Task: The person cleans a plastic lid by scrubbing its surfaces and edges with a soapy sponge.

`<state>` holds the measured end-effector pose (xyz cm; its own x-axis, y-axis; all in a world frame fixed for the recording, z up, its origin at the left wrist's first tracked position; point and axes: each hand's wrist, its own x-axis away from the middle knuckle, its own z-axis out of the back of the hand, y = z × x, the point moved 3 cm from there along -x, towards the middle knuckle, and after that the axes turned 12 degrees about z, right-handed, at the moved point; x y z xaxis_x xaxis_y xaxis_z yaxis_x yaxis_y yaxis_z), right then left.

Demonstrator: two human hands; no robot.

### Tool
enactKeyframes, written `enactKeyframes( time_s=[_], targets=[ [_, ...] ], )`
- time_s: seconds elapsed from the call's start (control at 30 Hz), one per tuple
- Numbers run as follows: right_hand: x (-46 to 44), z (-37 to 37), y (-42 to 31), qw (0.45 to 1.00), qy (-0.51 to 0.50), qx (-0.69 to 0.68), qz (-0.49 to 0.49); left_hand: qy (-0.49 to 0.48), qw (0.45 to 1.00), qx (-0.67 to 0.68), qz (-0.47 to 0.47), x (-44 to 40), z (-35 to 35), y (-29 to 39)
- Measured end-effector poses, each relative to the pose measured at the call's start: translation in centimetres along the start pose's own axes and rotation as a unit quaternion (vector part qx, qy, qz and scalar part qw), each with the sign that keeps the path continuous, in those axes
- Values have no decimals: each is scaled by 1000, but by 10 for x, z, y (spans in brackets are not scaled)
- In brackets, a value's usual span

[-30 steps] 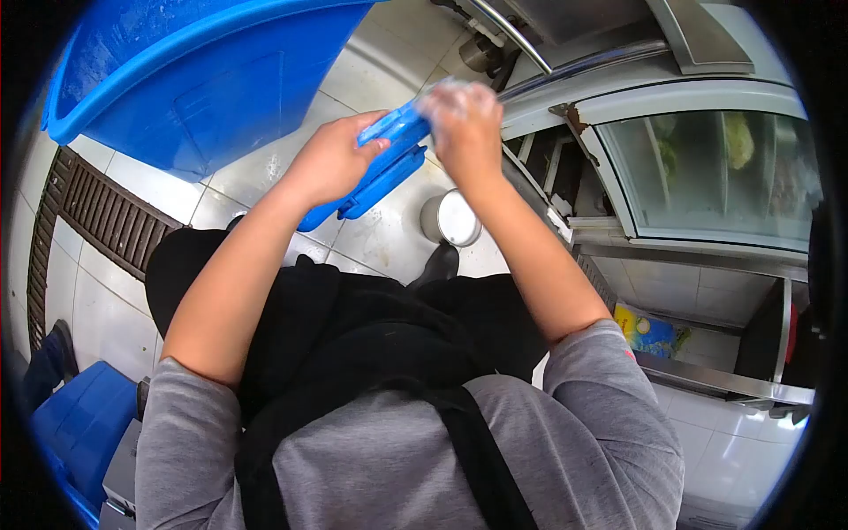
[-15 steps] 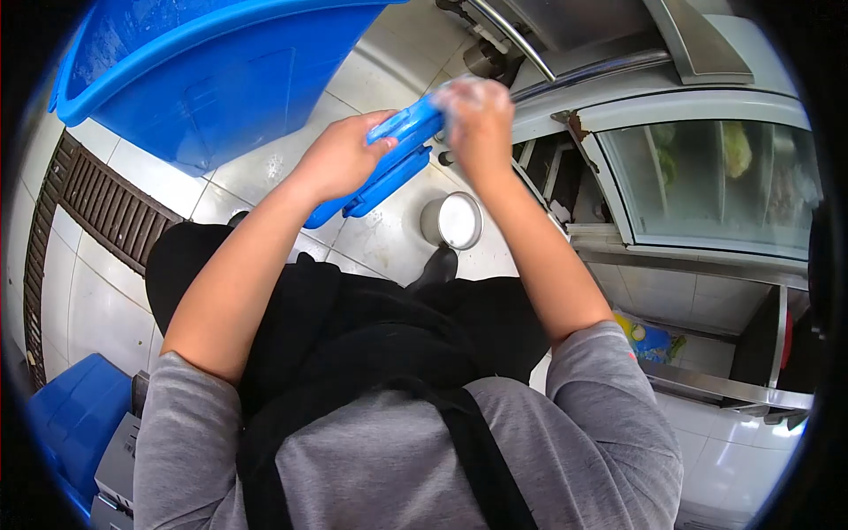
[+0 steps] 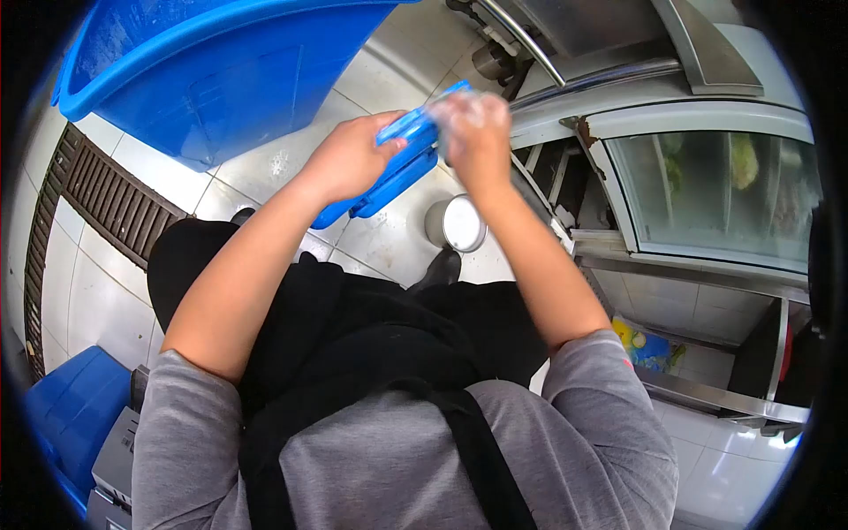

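Note:
My left hand [image 3: 355, 157] grips a blue plastic lid [image 3: 399, 184] with flaps along its side, thumb on the near face, holding it tilted above the floor. At the lid's far end is my right hand [image 3: 480, 140], fingers curled against the edge and coated in white suds. Motion blurs those fingers, and what they hold is hidden. Below the hands, a round metal pot [image 3: 461, 223] with white contents or a white top sits on the tiles near my boot [image 3: 440, 268].
A big blue tub [image 3: 238, 102] stands at the upper left, beside a brown floor grate [image 3: 115, 199]. To the right is a glass-fronted cabinet [image 3: 715, 190] with green vegetables behind the glass. Another blue bin [image 3: 84, 406] is at lower left, and a colourful bag [image 3: 649, 349] lies on a low shelf.
My right hand has shifted slightly down and left along the lid's edge, uncovering its far corner. My left hand keeps its grip and has moved a little right.

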<state>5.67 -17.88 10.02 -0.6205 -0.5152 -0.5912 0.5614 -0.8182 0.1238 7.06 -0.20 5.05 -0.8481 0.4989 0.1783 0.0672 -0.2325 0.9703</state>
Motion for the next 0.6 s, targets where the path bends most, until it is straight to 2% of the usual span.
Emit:
enactKeyframes(
  time_s=[0.07, 0.17, 0.23, 0.3, 0.33, 0.43, 0.47, 0.5, 0.57, 0.6],
  targets=[
    [-8, 4, 30, 999, 13, 42, -13, 29, 999, -32, -21, -1, 0, 4],
    [-4, 1, -1, 999, -20, 26, 18, 33, 999, -19, -22, 0, 2, 1],
    [-2, -2, -8, 999, 8, -25, 34, 27, 999, -18, -16, 0, 3, 5],
    [-12, -1, 15, 999, -15, 42, 20, 22, 1000, -14, -5, 0, 2, 2],
    [-18, 3, 22, 1000, 18, 19, -17, 28, 999, -11, -11, -1, 0, -2],
    [-6, -1, -10, 1000, -20, 17, 3, 37, 999, -7, -16, 2, 2, 2],
    [-1, -3, -20, 998, -15, -56, -1, 37, 999, -5, -13, 3, 3, 3],
    [-3, -2, -10, 998, -15, -57, 0, 37, 999, -5, -13, 1, 3, 2],
    [-10, 1, 25, 999, -42, 22, -23, 34, 999, -12, -25, -2, 0, 0],
    [-15, 4, 35, 994, -18, 0, -112, 33, 999, -10, -24, 0, -1, -1]
  ],
)
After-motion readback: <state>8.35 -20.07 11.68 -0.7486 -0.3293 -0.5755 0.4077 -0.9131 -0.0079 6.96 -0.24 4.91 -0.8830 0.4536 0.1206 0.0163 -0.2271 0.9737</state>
